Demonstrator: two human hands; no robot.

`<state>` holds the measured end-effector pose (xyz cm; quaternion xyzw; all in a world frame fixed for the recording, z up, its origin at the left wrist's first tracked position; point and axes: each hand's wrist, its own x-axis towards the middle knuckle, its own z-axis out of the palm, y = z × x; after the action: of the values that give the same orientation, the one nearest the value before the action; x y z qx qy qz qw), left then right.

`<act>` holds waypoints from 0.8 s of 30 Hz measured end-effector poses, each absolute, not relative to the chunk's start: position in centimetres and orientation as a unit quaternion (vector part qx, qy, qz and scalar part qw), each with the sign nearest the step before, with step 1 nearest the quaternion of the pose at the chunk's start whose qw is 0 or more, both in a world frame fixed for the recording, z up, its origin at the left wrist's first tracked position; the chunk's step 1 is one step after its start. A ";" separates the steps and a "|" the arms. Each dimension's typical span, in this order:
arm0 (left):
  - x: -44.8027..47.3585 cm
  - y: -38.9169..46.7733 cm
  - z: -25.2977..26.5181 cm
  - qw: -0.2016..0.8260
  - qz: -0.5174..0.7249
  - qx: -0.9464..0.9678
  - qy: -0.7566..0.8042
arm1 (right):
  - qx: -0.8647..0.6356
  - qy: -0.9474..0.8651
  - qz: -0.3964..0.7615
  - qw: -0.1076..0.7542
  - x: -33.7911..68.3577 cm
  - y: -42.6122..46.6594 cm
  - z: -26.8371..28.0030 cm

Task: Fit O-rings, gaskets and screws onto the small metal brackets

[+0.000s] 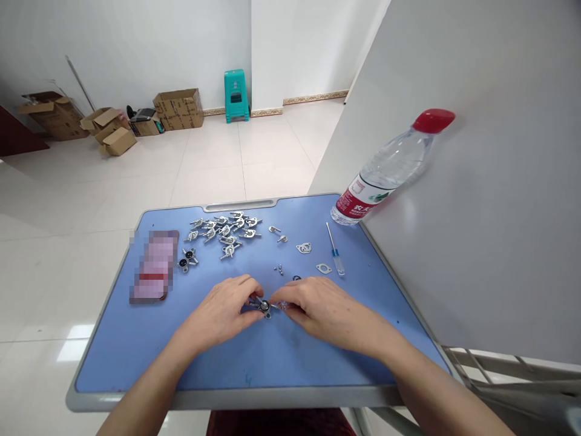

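Near the front middle of the table, my left hand pinches a small metal valve with a round dark centre and side tabs. My right hand is closed at the valve's right side. A thin bright tip and a bit of something clear and purplish show between its thumb and forefinger; most of that object is hidden. Just beyond the hands lie a few tiny screws and a dark ring. Two loose levers rest farther back.
Several assembled valves are heaped at the back left, with two valve bodies beside a phone. Flat metal plates and a screwdriver lie right. A water bottle stands against the grey panel.
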<state>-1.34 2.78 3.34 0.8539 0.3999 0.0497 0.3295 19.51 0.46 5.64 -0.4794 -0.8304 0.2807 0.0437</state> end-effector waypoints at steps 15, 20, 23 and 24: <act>-0.9 3.1 3.9 0.340 0.036 0.812 0.473 | -0.509 -0.834 0.210 -0.038 19.3 0.4 4.9; -0.7 3.1 3.7 0.342 0.037 0.809 0.477 | -0.505 -0.840 0.195 -0.042 19.1 0.4 4.3; -0.6 3.1 3.6 0.336 0.033 0.809 0.481 | -0.507 -0.839 0.192 -0.047 19.1 0.4 4.3; -0.6 3.1 3.5 0.335 0.032 0.809 0.483 | -0.507 -0.839 0.194 -0.048 19.0 0.4 4.3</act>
<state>-0.59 3.09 3.51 0.8088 0.4826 0.0324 0.3346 19.05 0.36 4.31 -0.5070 -0.8385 0.1937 -0.0481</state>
